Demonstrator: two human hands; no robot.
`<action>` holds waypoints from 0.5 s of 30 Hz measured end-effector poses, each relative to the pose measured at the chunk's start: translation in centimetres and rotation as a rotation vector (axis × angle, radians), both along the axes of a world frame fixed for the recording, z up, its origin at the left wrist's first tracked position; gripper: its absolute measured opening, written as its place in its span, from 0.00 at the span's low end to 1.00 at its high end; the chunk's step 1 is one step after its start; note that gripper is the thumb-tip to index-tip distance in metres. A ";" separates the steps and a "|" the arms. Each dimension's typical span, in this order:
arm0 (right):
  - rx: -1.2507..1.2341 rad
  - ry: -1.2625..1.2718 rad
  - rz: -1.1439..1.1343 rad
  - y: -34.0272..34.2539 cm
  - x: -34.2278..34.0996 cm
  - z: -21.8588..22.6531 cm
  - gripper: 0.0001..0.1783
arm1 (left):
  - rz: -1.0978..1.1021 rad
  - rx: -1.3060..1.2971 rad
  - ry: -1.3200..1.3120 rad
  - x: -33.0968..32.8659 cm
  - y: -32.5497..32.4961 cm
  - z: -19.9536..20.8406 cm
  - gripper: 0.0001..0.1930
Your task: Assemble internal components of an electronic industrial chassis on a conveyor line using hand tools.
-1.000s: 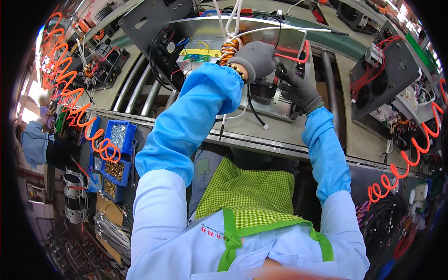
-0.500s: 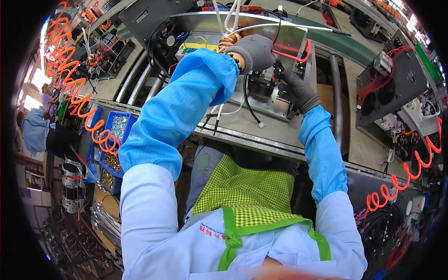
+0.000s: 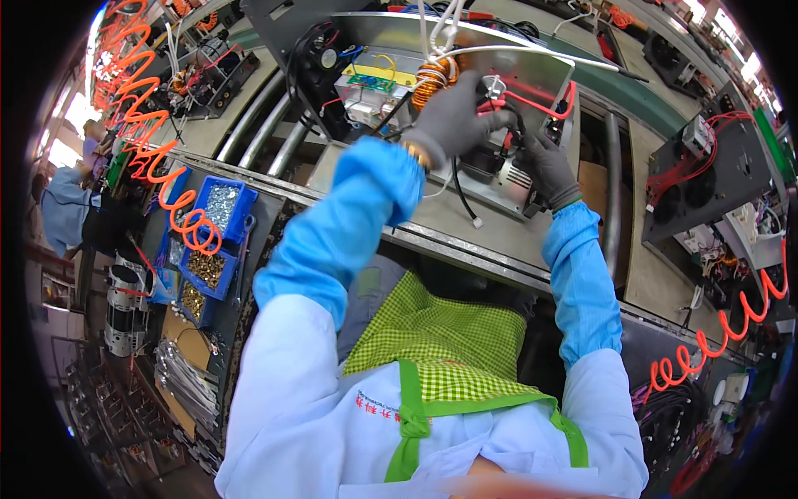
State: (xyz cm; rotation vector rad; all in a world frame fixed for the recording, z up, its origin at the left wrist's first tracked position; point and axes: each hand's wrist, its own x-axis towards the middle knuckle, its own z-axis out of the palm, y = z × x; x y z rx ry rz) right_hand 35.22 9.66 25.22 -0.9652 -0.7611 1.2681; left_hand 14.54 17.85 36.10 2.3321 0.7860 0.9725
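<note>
My gloved left hand (image 3: 453, 125) is over an open metal chassis (image 3: 549, 79). Its thumb and forefinger stand apart, with red cable ends (image 3: 490, 106) visible in the gap; it seems to hold nothing. My gloved right hand (image 3: 550, 170) is closed at the right side of the chassis, its fingers on a black cable (image 3: 519, 129). A copper-wound coil (image 3: 434, 80) lies just beyond my left hand, and white cables rise from it. Below the hands are a finned silver part (image 3: 514, 176) and a hanging black lead with a white connector (image 3: 477, 222). My fingers partly hide the parts beneath.
Blue bins (image 3: 218, 208) of small metal fasteners stand to the left. Orange coiled hoses (image 3: 195, 229) hang at both sides. A grey panel with fans and red wires (image 3: 702, 162) stands at the right. Metal rollers (image 3: 611, 191) lie beside the chassis. Another person (image 3: 66, 212) is at the far left.
My left hand has drawn back toward me, its thumb and forefinger parting. The coil and red cable ends now show more. My right hand stays at the black cable, and the whole view has shifted slightly.
</note>
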 end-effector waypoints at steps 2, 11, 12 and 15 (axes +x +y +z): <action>0.023 -0.096 -0.064 -0.1 0.2 -0.4 0.19 | -0.022 -0.173 -0.221 -1.1 -2.0 -4.0 0.30; 0.007 -0.110 -0.121 -0.6 0.4 -1.5 0.21 | -0.183 0.255 -0.027 1.7 -5.5 -15.2 0.12; 0.029 -0.122 -0.104 -0.7 0.3 -1.1 0.21 | -0.180 0.257 -0.026 2.1 -5.5 -13.6 0.12; 0.053 -0.096 -0.034 -0.6 -0.6 -0.1 0.23 | -0.387 -1.250 -0.873 3.7 -5.4 -11.2 0.13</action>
